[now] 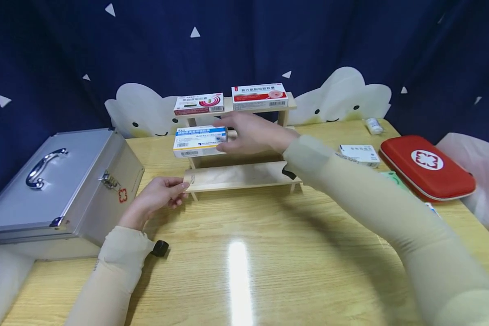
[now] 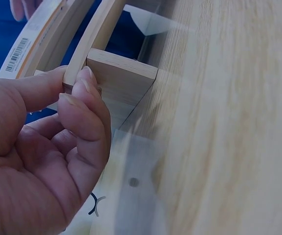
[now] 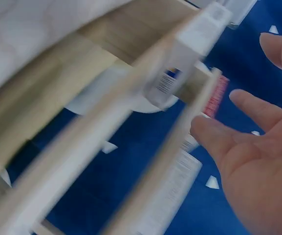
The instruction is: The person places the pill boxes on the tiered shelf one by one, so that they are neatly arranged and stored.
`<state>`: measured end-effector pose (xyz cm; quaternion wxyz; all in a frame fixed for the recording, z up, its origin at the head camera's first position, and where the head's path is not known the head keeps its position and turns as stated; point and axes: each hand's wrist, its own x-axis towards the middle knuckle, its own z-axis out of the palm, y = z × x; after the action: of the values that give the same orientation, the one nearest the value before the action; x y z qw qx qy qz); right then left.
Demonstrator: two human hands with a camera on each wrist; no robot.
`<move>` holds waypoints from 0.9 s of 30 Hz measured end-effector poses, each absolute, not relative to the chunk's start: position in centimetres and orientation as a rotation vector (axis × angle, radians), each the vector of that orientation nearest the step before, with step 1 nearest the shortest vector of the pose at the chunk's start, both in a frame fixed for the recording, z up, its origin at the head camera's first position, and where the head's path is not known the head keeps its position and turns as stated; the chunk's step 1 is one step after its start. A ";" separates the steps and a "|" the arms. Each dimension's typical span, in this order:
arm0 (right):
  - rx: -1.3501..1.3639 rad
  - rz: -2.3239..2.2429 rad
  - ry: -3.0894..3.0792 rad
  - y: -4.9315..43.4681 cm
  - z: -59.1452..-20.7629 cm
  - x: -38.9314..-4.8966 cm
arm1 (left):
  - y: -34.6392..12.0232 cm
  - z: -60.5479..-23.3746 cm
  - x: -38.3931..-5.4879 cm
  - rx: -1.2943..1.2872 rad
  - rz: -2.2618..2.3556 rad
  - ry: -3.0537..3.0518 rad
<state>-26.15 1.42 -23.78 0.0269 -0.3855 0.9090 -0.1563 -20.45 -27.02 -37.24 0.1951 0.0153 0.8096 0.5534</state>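
A tiered wooden shelf (image 1: 238, 176) stands on the table. My left hand (image 1: 161, 194) pinches the left end of its lowest board between thumb and fingers, seen close in the left wrist view (image 2: 104, 61). On the middle tier, at the left, lies a blue-and-white medicine box (image 1: 197, 142). My right hand (image 1: 254, 133) is just right of that box, thumb and fingers spread; the right wrist view shows the hand (image 3: 258, 156) holding nothing, apart from the box (image 3: 194, 36). On the top tier sit a white-and-maroon medicine box (image 1: 198, 104) and a red-and-white medicine box (image 1: 261, 96).
A silver metal case (image 1: 45, 181) stands at the left. To the right are a white medicine box (image 1: 359, 154), a red zipped first-aid case (image 1: 428, 167) and a small white bottle (image 1: 374, 126). A dark blue curtain (image 1: 244, 45) hangs behind the table (image 1: 228, 280).
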 end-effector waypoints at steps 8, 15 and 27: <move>-1.279 -0.429 2.861 4.5 -19.4 -23.6 | -27.9 -37.1 -20.4 0.039 1.560 2.265; -1.175 -0.370 2.973 10.7 -16.9 -21.9 | -28.5 -37.4 -20.7 0.026 1.555 2.274; -0.708 -0.257 2.932 23.0 -19.8 -23.5 | -30.2 -37.2 -20.1 0.028 1.578 2.249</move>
<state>-23.53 23.03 -19.85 0.0571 -0.2336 0.9669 -0.0849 -20.11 -30.17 -37.24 0.1957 0.0098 0.8027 0.5634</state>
